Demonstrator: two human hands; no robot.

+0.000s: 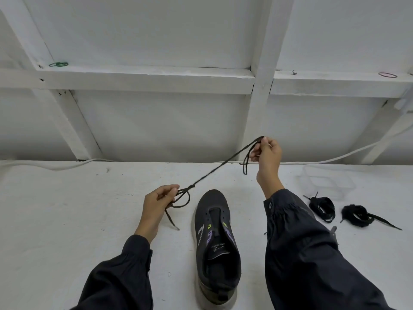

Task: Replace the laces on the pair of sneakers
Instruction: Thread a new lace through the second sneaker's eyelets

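Sneaker (215, 238) on white table (67, 220), white wall (156, 126)

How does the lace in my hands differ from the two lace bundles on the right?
The held lace is stretched in the air between the left hand and right hand; the lace bundles lie coiled on the table. The held lace looks thin and cord-like; the lace bundles look flatter and wider. Both are dark, and neither is threaded in the sneaker.
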